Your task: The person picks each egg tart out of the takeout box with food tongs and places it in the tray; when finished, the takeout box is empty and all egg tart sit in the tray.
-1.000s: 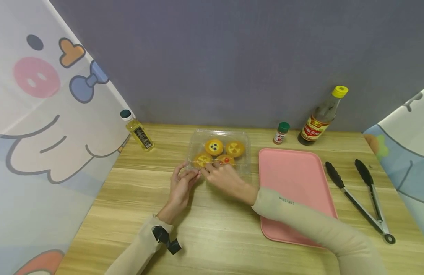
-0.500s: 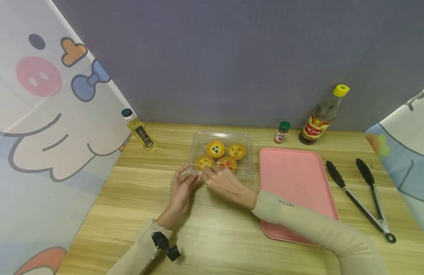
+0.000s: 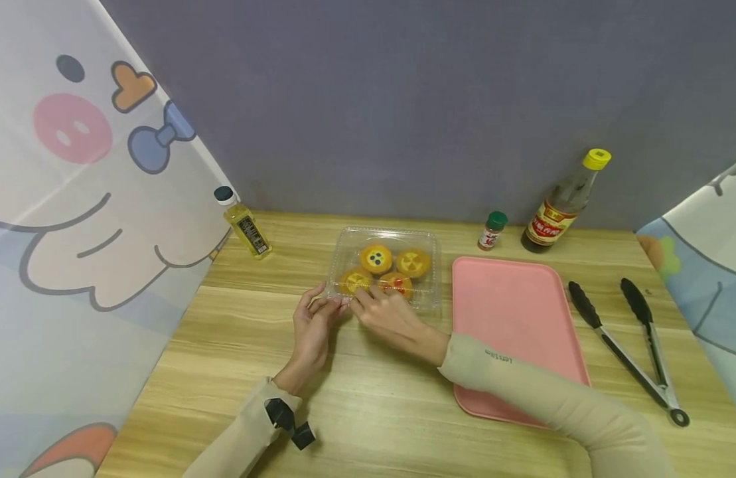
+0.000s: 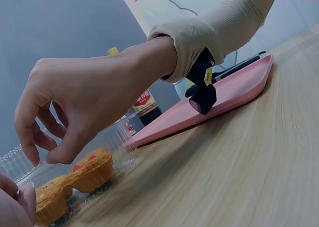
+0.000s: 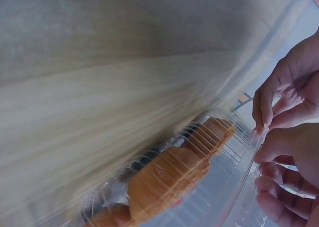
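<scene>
A clear plastic clamshell box (image 3: 391, 232) sits on the wooden table with several egg tarts (image 3: 376, 259) inside. Their tops carry different fillings, one dotted dark and one with red pieces. At the box's front left corner my left hand (image 3: 311, 332) pinches the plastic edge between thumb and forefinger. Right beside it, my right hand (image 3: 397, 324) grips the front edge with thumb and curled fingers, partly covering the front tarts. In the right wrist view both thumbs meet along the clear rim (image 5: 244, 179). The left wrist view shows orange tarts (image 4: 93, 170) behind the transparent wall.
A pink tray (image 3: 511, 305) lies to the right, under my right forearm. Farther right are spread tongs (image 3: 657, 358). Behind stand a green-capped spice jar (image 3: 490, 234) and a yellow-capped sauce bottle (image 3: 553, 216). An oil bottle (image 3: 248, 229) stands at the back left.
The box and its tarts have shifted slightly toward me, mostly in the first half second. Both hands keep their hold at the front edge. The head view has drifted a little.
</scene>
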`<move>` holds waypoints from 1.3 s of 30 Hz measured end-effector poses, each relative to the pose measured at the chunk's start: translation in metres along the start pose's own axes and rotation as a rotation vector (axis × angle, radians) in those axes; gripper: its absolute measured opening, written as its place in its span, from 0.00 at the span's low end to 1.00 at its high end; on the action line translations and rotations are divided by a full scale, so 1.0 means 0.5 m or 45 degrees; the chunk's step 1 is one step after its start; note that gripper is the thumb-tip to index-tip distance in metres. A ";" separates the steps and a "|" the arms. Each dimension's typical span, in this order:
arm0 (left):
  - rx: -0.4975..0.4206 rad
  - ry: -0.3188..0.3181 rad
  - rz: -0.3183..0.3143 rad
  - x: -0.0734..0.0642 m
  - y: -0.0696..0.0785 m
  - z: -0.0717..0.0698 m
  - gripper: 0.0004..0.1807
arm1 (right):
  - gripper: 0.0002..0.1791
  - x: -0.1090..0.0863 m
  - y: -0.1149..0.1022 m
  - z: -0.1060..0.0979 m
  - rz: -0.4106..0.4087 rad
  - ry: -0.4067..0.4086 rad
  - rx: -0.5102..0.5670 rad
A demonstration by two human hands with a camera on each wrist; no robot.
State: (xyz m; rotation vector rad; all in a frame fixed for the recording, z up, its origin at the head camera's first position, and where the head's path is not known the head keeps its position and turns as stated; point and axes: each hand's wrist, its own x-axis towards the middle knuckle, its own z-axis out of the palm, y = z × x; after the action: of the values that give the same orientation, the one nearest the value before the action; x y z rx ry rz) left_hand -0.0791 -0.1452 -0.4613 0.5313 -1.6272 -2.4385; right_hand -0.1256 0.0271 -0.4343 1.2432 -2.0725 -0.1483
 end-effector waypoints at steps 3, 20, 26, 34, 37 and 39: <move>-0.003 0.003 0.009 0.001 -0.001 0.000 0.28 | 0.03 -0.001 -0.002 0.001 0.010 0.005 -0.003; 0.050 0.036 0.108 0.003 -0.004 0.005 0.26 | 0.12 0.005 0.012 -0.006 -0.041 0.066 -0.021; 0.063 0.050 0.122 0.003 -0.004 0.004 0.25 | 0.16 0.006 0.013 -0.006 -0.053 0.079 -0.038; 0.035 0.039 0.111 0.005 -0.003 0.001 0.24 | 0.14 0.007 0.015 -0.009 -0.044 0.065 -0.024; 0.054 0.038 0.109 0.005 -0.002 0.001 0.23 | 0.13 0.008 0.018 -0.009 -0.046 0.060 -0.013; 0.060 0.041 0.105 0.004 -0.001 0.001 0.24 | 0.13 0.008 0.020 -0.008 -0.052 0.061 -0.013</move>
State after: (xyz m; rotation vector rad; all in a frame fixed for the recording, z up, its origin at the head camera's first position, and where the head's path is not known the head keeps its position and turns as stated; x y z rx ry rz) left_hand -0.0809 -0.1452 -0.4620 0.4971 -1.6629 -2.3264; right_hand -0.1314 0.0300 -0.4251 1.2712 -2.0038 -0.1463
